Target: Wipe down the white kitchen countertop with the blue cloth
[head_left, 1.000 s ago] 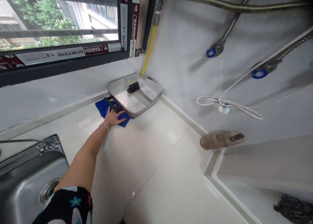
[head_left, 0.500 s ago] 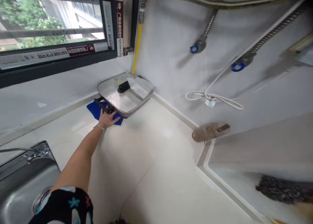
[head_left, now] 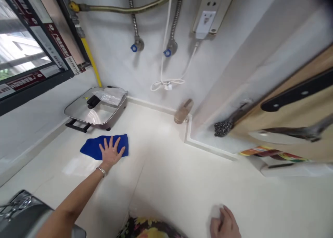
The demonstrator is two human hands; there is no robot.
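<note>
My left hand [head_left: 111, 154] lies flat with fingers spread on a blue cloth [head_left: 95, 148], pressing it to the white countertop [head_left: 156, 161]. The cloth is rumpled at its left end and sits just in front of a rectangular electric pan [head_left: 114, 118] with a glass lid [head_left: 100, 115]. A black side handle [head_left: 77, 125] juts from the pan toward the cloth. At the bottom edge, my right hand [head_left: 225, 223] rests low over the counter with its fingers curled in; I see nothing held in it.
A steel sink [head_left: 28, 215] is at lower left. A brownish bottle [head_left: 183, 111] stands by the wall corner. At right are a steel-wool scrubber [head_left: 223, 128], a black-handled knife [head_left: 299, 92] and a colourful packet [head_left: 273, 153]. A white cord [head_left: 168, 82] hangs on the wall.
My left hand has drawn the blue cloth out from beside and under the pan's handle, toward me. The view has turned right, and my right hand now shows at the bottom.
</note>
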